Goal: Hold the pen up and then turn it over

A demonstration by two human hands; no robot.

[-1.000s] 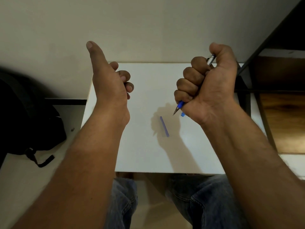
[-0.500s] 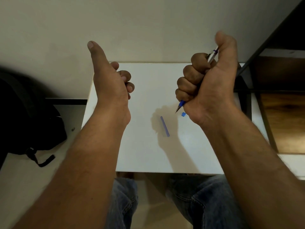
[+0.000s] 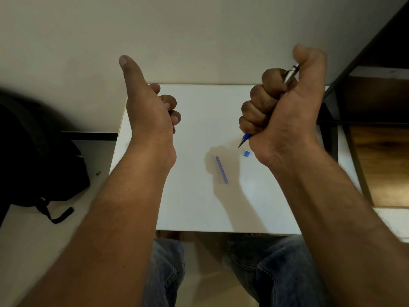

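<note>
Head view — white table (image 3: 199,213), beige wall (image 3: 177,36)

Stick (image 3: 221,169) lies mid-table (image 3: 199,207), small cube (image 3: 247,153) just right of it, bag (image 3: 39,156) far left on the floor.

White counter (image 3: 188,207) sits against a plain wall (image 3: 199,36). Black backpack (image 3: 39,156) slumped on the floor to the left, strap trailing out. Dark-framed shelf (image 3: 380,165) with wooden boards on the right.
</note>
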